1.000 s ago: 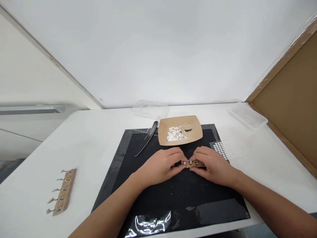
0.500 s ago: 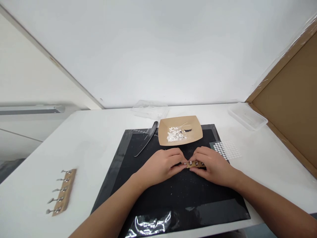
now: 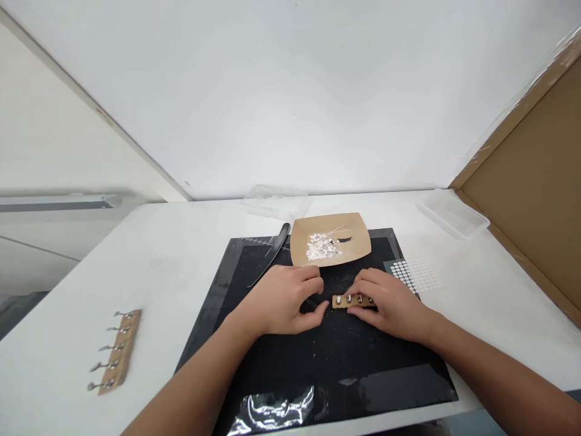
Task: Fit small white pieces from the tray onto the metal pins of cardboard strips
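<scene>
Presently, the right hand pinches the brown strip on the mat while the left hand, parted thumb from forefinger, sits just beside it; loosened right-hand pressure could let the strip skid.

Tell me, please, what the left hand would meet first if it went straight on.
The left hand would probably meet the wooden strip held by the right hand, though depth is unclear.

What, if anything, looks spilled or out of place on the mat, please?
Small pale specks lie loose on the black mat, outside the tray, like stray crumbs. The shiny film along its near edge looks wrinkled. Nothing else stands out.
</scene>
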Motion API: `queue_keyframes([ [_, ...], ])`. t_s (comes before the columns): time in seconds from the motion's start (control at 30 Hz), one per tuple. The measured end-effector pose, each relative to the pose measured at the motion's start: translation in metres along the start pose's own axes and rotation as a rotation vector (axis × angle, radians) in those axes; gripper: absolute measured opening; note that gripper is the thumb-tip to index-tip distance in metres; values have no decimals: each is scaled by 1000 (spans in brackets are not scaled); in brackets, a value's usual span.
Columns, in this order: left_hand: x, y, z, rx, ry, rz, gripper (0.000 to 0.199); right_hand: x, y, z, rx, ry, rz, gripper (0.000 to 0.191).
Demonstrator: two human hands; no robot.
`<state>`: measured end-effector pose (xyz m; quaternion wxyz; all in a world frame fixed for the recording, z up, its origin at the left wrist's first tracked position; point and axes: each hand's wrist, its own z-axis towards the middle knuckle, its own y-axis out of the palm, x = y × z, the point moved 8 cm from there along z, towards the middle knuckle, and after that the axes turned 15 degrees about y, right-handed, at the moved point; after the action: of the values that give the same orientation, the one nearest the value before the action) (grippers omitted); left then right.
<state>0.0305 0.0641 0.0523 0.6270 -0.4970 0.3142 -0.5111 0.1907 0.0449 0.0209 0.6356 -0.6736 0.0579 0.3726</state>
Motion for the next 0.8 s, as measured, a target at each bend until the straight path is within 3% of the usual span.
queue_keyframes([
  [0.1, -2, -3, -1, -90, -33, 85, 3, 2, 1, 1, -7, 19, 4, 20],
  [0.3, -15, 4, -9, -228, -154, 107, 2, 5, 2, 1, -23, 31, 21, 21],
  [0.6, -12, 14, -11, -349, -202, -97, 17, 5, 3, 1, -39, 44, 12, 20],
  [0.8, -15, 12, -15, -343, -195, -115, 18, 3, 2, 1, -35, 41, 8, 19],
])
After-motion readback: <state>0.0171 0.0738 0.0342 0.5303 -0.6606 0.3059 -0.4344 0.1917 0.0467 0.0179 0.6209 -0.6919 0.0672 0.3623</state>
